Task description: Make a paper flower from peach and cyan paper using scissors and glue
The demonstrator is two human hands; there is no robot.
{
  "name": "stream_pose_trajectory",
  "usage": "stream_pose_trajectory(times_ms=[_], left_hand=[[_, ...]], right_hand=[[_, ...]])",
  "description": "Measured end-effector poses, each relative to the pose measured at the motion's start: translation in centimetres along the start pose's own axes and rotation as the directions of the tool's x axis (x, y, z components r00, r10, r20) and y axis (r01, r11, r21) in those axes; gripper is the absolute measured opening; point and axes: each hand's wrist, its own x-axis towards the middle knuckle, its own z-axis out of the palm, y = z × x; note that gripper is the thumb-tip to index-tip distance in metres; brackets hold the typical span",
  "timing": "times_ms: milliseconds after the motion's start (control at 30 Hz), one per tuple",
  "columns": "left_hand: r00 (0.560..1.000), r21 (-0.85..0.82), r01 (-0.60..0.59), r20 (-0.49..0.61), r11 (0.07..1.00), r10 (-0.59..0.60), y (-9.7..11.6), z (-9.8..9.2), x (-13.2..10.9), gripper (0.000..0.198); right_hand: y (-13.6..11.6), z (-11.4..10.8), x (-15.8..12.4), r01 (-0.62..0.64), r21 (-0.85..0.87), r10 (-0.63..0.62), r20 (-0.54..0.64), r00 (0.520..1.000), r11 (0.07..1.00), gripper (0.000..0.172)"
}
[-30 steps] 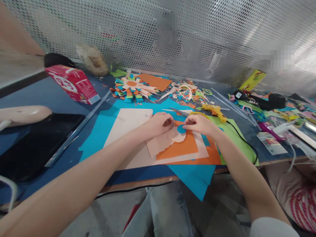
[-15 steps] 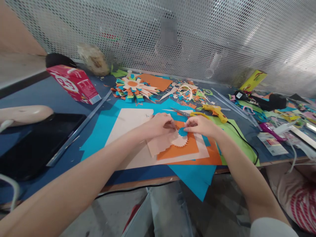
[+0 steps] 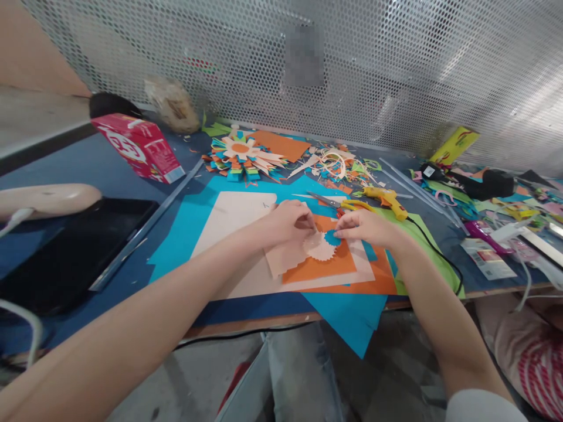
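Observation:
My left hand [image 3: 289,218] is closed in a pinch on a pale peach zigzag-edged paper cutout [image 3: 320,249] that lies on an orange sheet [image 3: 323,266]. Beside it, my right hand [image 3: 367,227] pinches a small blue scalloped paper piece [image 3: 332,237] just above the cutout. The two hands nearly touch over the orange sheet. Under it lie a large peach sheet [image 3: 229,214] and blue paper [image 3: 187,225].
Scissors [image 3: 328,201] and a yellow glue gun [image 3: 382,197] lie just beyond my hands. A layered paper flower [image 3: 241,155] and paper scraps sit further back. A red carton [image 3: 139,146] and a black tablet [image 3: 70,249] are at the left, and craft clutter covers the right.
The blue piece in my right hand has shifted slightly right and down toward the peach cutout. Both hands otherwise stay in place.

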Motion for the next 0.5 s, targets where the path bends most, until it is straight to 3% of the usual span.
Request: stream_pose_trajectory(times_ms=[233,500], left_hand=[[0.999,0.053,0.042,0.003,0.998,-0.042,0.5,-0.2,-0.1,0.018],[0.997,-0.009,-0.075,-0.021,0.997,0.075,0.2,-0.1,0.2,0.022]], right_hand=[[0.5,0.7,0.6,0.033,-0.067,-0.036,-0.044,0.998,0.997,0.016],[1.3,0.9,1.3,0.041,-0.035,-0.043,-0.078,0.996,0.999,0.012]])
